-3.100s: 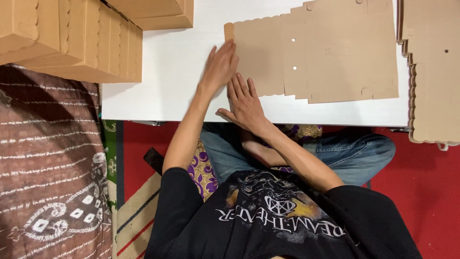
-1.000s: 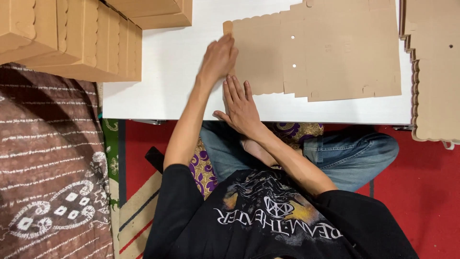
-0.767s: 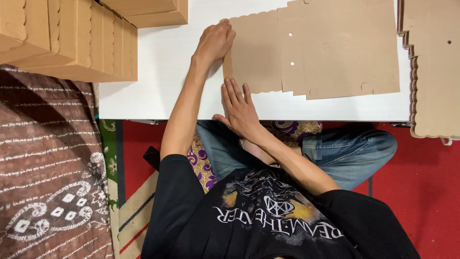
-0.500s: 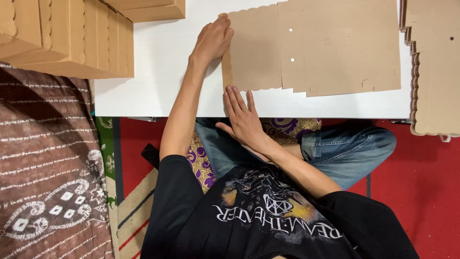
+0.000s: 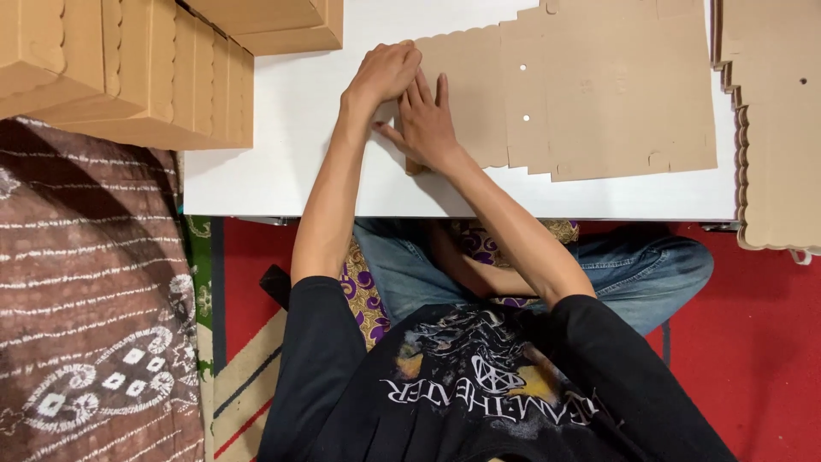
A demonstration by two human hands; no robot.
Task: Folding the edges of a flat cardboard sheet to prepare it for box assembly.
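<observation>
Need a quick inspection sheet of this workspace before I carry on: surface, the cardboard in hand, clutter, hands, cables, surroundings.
Surface: white table, bare at its near-left part.
Job's things: flat die-cut cardboard sheet with scalloped edges and small holes, lying flat on the table.
Clutter: folded cardboard boxes stacked at the table's left end; stack of flat cardboard blanks at the right end.
Hands: left hand curled on the sheet's left edge; right hand pressed flat on the same edge, just beside it.
Cables: nothing seen.
Surroundings: red carpet on the floor; brown patterned cloth at left; the person sits cross-legged in jeans.
</observation>
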